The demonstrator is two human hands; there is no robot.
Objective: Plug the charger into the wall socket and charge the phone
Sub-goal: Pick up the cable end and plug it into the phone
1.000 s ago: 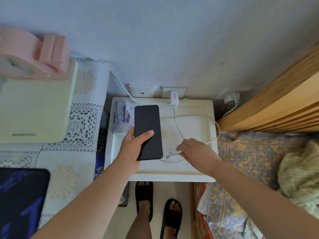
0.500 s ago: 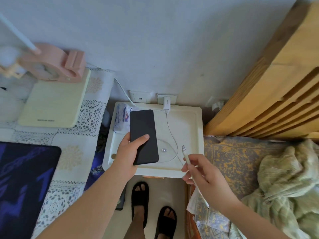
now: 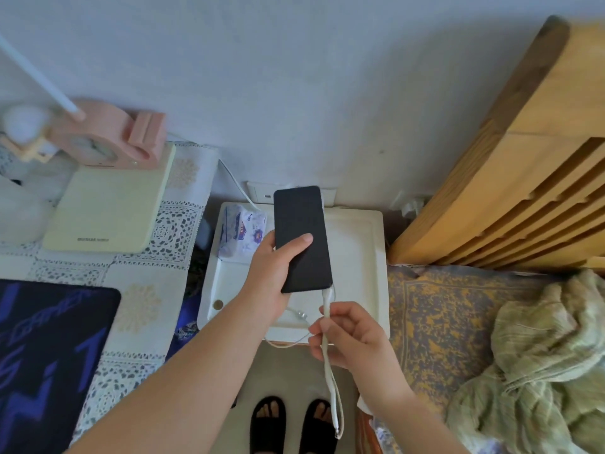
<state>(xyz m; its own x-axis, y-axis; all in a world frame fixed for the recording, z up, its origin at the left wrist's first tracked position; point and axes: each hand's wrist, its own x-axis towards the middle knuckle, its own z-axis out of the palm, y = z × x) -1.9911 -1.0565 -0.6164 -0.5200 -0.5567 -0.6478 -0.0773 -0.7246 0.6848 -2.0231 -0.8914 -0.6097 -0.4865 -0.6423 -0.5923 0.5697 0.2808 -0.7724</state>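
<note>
My left hand (image 3: 266, 276) holds a black phone (image 3: 301, 239) with a dark screen, lifted above a small white table (image 3: 363, 257). My right hand (image 3: 350, 335) pinches the white charging cable (image 3: 329, 371) just below its plug. The plug's tip meets the phone's bottom edge at its right corner. The cable hangs down past my wrist in a loop. The wall socket (image 3: 258, 191) sits low on the wall behind the phone, and the phone hides the charger brick.
A tissue pack (image 3: 240, 232) lies on the white table's left side, a coin (image 3: 218, 304) near its front. A lace-covered desk (image 3: 137, 290) with a pink clock (image 3: 108, 139) stands left. A wooden headboard (image 3: 523, 158) and bed (image 3: 442, 322) are right. My sandalled feet (image 3: 293, 424) are below.
My left hand has lifted the phone up and to the right. My right hand picked the cable end off the table and brought its plug up to the phone's bottom edge.
</note>
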